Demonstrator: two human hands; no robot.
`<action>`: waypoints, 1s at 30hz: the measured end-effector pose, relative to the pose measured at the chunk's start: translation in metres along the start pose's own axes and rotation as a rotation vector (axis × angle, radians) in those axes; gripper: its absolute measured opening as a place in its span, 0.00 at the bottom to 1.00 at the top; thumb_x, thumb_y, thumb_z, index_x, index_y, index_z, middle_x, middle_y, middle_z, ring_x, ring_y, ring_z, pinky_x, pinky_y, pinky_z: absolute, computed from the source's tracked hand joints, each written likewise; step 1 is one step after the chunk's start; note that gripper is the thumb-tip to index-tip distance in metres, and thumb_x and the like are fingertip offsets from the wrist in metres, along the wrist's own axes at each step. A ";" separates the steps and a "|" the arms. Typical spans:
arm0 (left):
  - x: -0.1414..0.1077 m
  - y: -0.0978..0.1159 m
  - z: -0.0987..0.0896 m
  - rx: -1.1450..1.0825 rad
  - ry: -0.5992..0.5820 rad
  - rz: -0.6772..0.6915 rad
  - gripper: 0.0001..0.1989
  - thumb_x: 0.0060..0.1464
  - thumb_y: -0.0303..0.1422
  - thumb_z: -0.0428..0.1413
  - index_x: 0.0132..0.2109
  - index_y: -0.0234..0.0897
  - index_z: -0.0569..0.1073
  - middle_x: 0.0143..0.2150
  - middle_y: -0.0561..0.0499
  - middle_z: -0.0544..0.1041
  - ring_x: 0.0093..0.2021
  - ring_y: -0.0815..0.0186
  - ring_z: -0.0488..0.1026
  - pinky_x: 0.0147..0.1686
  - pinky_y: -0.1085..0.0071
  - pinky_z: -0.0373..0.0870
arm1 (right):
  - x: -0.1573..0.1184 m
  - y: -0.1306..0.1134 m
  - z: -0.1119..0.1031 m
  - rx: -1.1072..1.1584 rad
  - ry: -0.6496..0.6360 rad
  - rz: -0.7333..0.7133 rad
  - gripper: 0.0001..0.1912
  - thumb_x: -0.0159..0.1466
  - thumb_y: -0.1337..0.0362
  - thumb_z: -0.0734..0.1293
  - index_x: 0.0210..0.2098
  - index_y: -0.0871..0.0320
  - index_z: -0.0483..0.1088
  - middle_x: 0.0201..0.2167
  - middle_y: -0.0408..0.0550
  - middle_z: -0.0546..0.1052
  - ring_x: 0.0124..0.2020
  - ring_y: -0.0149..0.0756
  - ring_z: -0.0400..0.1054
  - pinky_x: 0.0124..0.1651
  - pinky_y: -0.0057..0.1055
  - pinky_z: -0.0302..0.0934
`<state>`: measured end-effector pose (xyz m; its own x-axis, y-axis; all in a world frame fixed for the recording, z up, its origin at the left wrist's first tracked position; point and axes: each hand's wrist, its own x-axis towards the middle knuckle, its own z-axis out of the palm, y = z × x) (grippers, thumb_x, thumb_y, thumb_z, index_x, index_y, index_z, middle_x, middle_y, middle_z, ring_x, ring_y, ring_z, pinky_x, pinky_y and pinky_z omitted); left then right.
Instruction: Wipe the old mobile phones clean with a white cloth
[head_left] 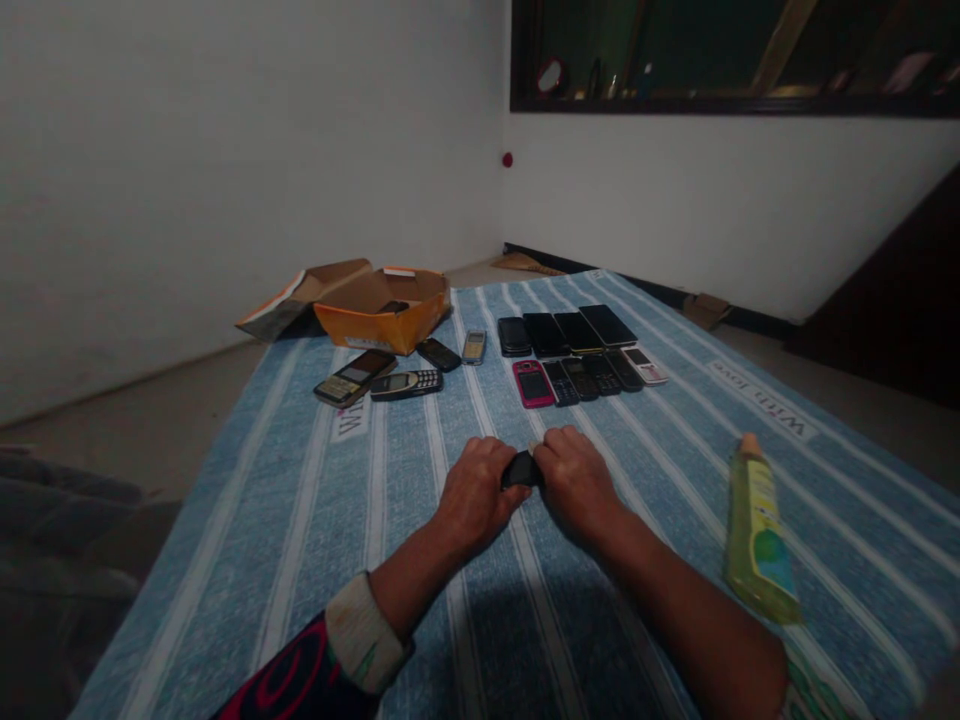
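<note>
Close in front of me, a small black mobile phone [519, 470] is held just over the striped cloth, mostly covered by fingers. My left hand [477, 492] is closed around its left end. At the other end, my right hand [579, 482] grips it with bent fingers. Something small and pale peeks out by the right fingertips, too little to name. Beyond the hands, a pink phone [533, 384] lies at the left of a row of several keypad phones [579, 379]. Behind that row lie several dark phones [577, 332].
An open orange cardboard box [382, 325] stands at the back left with a dark item inside. Several loose phones, including a keypad phone [407, 384], lie before it. A bottle of yellow-green liquid [761, 545] lies at the right. Blue striped cloth [300, 560] covers the table.
</note>
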<state>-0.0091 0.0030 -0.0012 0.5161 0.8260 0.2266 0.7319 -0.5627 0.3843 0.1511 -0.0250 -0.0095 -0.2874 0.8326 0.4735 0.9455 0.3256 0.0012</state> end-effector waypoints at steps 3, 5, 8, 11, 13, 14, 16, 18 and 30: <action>0.000 0.000 0.000 0.000 -0.001 -0.006 0.09 0.50 0.31 0.62 0.39 0.37 0.72 0.38 0.49 0.72 0.41 0.58 0.67 0.41 0.62 0.67 | 0.001 0.000 -0.003 0.001 -0.023 0.004 0.09 0.65 0.74 0.64 0.30 0.59 0.73 0.30 0.49 0.72 0.36 0.40 0.59 0.37 0.35 0.51; 0.000 0.000 0.000 0.000 0.003 0.007 0.08 0.50 0.31 0.62 0.38 0.36 0.72 0.38 0.48 0.72 0.41 0.58 0.67 0.42 0.62 0.66 | -0.004 -0.002 -0.006 0.024 -0.041 -0.018 0.09 0.64 0.75 0.65 0.29 0.59 0.73 0.30 0.48 0.72 0.36 0.40 0.59 0.37 0.35 0.51; 0.001 -0.001 0.000 -0.005 -0.001 0.025 0.07 0.50 0.30 0.62 0.37 0.36 0.72 0.36 0.49 0.72 0.41 0.59 0.67 0.42 0.62 0.66 | -0.009 -0.005 -0.007 0.046 -0.059 -0.039 0.09 0.64 0.74 0.65 0.29 0.59 0.72 0.30 0.48 0.72 0.35 0.40 0.60 0.37 0.35 0.50; 0.002 0.000 -0.002 -0.010 -0.016 0.016 0.07 0.49 0.29 0.62 0.36 0.36 0.72 0.35 0.50 0.71 0.40 0.59 0.67 0.40 0.63 0.66 | -0.004 -0.003 -0.006 0.032 -0.060 -0.019 0.08 0.64 0.73 0.66 0.29 0.60 0.73 0.30 0.49 0.72 0.36 0.41 0.60 0.37 0.35 0.50; 0.003 0.000 -0.002 -0.013 -0.017 0.010 0.08 0.48 0.29 0.63 0.36 0.36 0.72 0.35 0.50 0.71 0.40 0.59 0.67 0.40 0.63 0.66 | 0.002 -0.001 -0.005 0.021 -0.065 0.001 0.08 0.64 0.73 0.65 0.30 0.60 0.73 0.30 0.49 0.73 0.36 0.41 0.60 0.37 0.35 0.50; 0.003 0.000 -0.003 -0.016 -0.015 0.009 0.08 0.48 0.29 0.63 0.37 0.36 0.72 0.35 0.50 0.71 0.40 0.59 0.66 0.40 0.63 0.66 | 0.004 0.000 -0.005 0.018 -0.068 0.007 0.08 0.64 0.74 0.65 0.30 0.60 0.73 0.31 0.49 0.73 0.36 0.41 0.60 0.37 0.35 0.50; 0.002 0.000 -0.003 -0.028 -0.010 0.010 0.08 0.48 0.29 0.63 0.37 0.36 0.72 0.35 0.50 0.71 0.40 0.59 0.66 0.40 0.63 0.66 | 0.004 0.000 -0.007 0.016 -0.073 0.009 0.09 0.64 0.74 0.65 0.29 0.60 0.73 0.30 0.49 0.73 0.36 0.41 0.60 0.37 0.35 0.51; 0.001 0.000 -0.002 -0.041 -0.008 0.014 0.08 0.48 0.29 0.63 0.36 0.36 0.72 0.35 0.50 0.71 0.39 0.60 0.66 0.40 0.63 0.66 | -0.001 -0.003 -0.010 0.022 -0.078 -0.005 0.10 0.64 0.75 0.65 0.28 0.59 0.72 0.30 0.49 0.72 0.35 0.41 0.60 0.36 0.35 0.51; 0.001 -0.002 -0.002 -0.036 -0.003 0.022 0.08 0.48 0.30 0.62 0.36 0.37 0.71 0.35 0.51 0.71 0.39 0.60 0.67 0.39 0.63 0.66 | -0.001 0.011 -0.008 -0.001 -0.090 0.103 0.11 0.63 0.77 0.63 0.30 0.60 0.74 0.30 0.51 0.72 0.36 0.41 0.60 0.37 0.35 0.52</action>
<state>-0.0105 0.0051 -0.0001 0.5333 0.8134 0.2323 0.7040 -0.5790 0.4112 0.1626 -0.0264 -0.0029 -0.2013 0.8984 0.3903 0.9708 0.2361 -0.0428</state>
